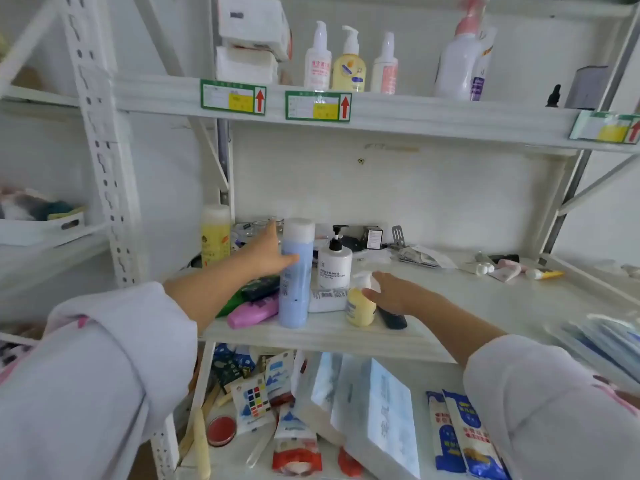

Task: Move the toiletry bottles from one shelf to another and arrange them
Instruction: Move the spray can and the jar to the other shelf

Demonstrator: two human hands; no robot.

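Observation:
A tall blue bottle (296,282) with a white cap stands at the front of the middle shelf (346,336). My left hand (265,252) is against its left side, thumb across its front. To its right, my right hand (394,294) holds a small yellow pump bottle (358,308) at the neck, thumb on its shoulder. Between the two stands a white bottle with a black pump (334,266). A tall yellow bottle (215,235) stands at the back left, and a pink bottle (252,314) lies flat. The upper shelf (415,117) carries three small pump bottles (349,65) and a large white bottle with a pink pump (456,65).
Tissue packs (252,32) are stacked on the upper shelf's left end. Small tubes (509,270) and wrappers lie on the middle shelf's right side. The bottom shelf holds packets (460,434) and flat boxes (367,403). A white basket (41,228) sits on the neighbouring rack, beyond the upright post (104,150).

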